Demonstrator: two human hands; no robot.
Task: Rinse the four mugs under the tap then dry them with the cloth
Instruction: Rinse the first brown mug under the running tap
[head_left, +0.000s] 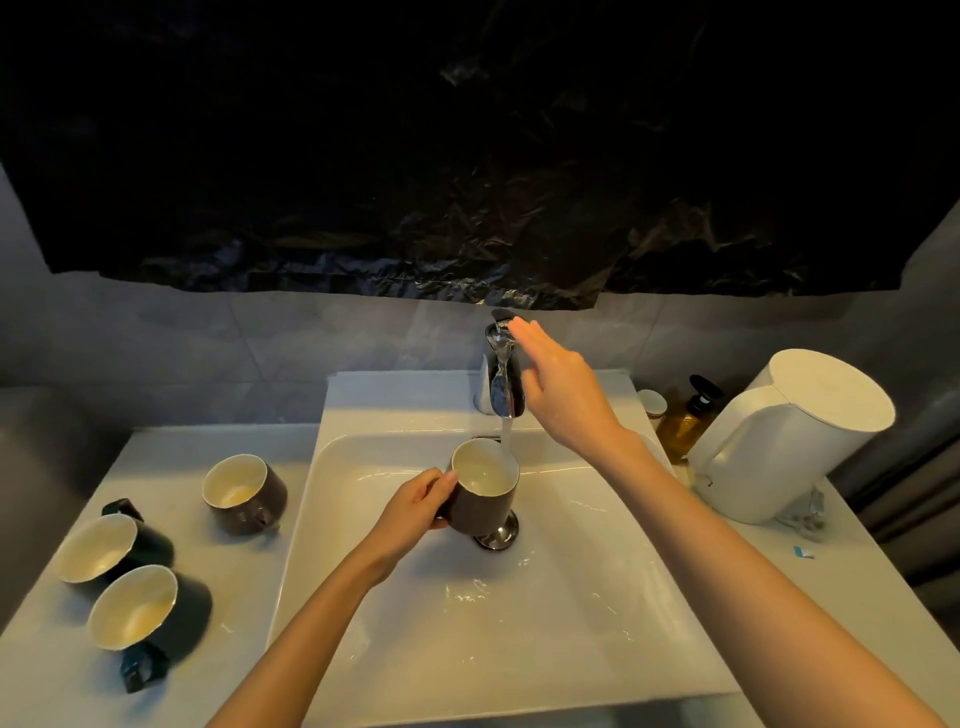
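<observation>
Holding the brown ceramic mug with a cream inside under the stream from the chrome tap, our left hand curls round its side above the white basin. Our right hand lies straight-fingered on the lever. We judge that the wet mug could slip, or a strong flow could splash out. A second brown mug, a far dark mug and a near dark mug wait on our left. An amber pump bottle and a white jug crowd our right. We see no cloth.

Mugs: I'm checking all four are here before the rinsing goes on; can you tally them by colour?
Brown: 2, the held mug in the left hand and the counter mug.
Dark, near black: 2, the rear dark mug and the front dark mug.
Total: 4 mugs.
</observation>
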